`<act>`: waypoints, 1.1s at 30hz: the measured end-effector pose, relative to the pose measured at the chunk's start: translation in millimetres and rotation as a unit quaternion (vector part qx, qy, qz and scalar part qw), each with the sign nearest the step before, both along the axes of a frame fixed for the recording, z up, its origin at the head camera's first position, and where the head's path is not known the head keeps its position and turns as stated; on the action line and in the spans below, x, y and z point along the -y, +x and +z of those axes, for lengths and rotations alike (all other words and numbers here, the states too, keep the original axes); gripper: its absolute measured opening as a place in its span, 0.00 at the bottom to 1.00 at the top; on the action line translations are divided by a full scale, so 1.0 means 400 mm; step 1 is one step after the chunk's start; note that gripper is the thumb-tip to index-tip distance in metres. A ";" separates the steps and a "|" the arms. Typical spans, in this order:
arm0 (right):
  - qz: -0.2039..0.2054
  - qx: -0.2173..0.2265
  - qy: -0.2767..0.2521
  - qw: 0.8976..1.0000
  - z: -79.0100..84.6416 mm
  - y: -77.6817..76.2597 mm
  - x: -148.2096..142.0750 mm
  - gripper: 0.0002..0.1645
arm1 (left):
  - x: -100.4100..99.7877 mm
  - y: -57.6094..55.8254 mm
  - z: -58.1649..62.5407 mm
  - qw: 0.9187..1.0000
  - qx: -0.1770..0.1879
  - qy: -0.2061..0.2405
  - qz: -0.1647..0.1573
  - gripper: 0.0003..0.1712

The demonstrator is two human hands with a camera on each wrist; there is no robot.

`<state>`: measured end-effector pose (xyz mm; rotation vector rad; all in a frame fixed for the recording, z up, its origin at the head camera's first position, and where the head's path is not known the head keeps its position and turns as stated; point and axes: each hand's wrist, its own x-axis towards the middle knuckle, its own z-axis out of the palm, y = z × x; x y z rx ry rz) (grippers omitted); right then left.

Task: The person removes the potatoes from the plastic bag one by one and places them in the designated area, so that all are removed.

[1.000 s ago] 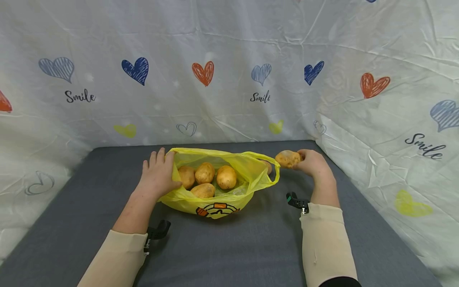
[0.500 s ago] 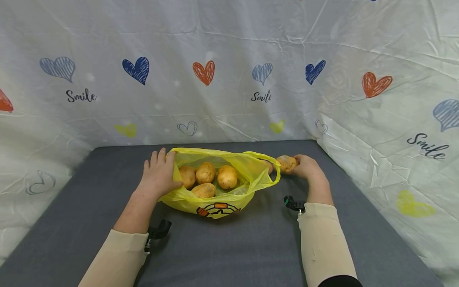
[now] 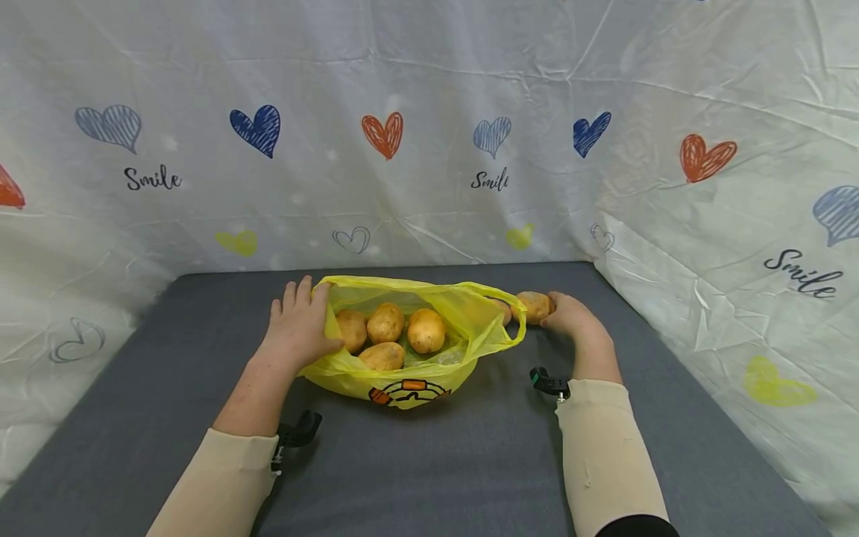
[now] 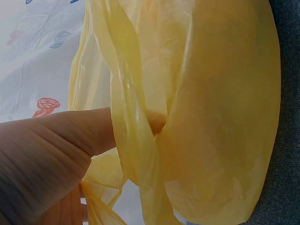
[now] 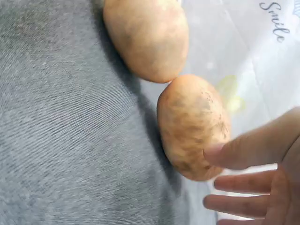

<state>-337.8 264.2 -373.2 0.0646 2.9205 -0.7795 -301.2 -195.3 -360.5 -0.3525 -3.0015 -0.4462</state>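
A yellow plastic bag (image 3: 416,388) lies with its mouth gaping, several potatoes (image 3: 385,323) inside. My left hand (image 3: 298,324) rests on the bag's left side, fingers straight and spread at the back rim, thumb at the front. In the left wrist view that thumb (image 4: 96,126) passes straight behind a strip of the yellow bag (image 4: 220,112). My right hand (image 3: 573,317) is at the right end of a potato (image 3: 533,307) on the table. In the right wrist view the thumb (image 5: 239,152) overlaps this potato (image 5: 190,126), while the other fingers extend past its end.
Another potato (image 5: 150,37) lies against the one at my right hand; in the head view the bag's handle partly covers it. The table has a dark grey cloth (image 3: 429,477). A white curtain (image 3: 429,171) with printed hearts stands behind and at the sides.
My right hand has lowered its potato and moved it slightly left, setting it on the table against the other potato. My left hand and the bag have stayed put.
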 end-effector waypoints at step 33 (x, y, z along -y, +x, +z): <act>0.202 -0.143 0.106 0.963 0.070 0.110 0.441 0.24 | -0.007 0.002 0.001 1.000 0.006 -0.007 0.003 0.60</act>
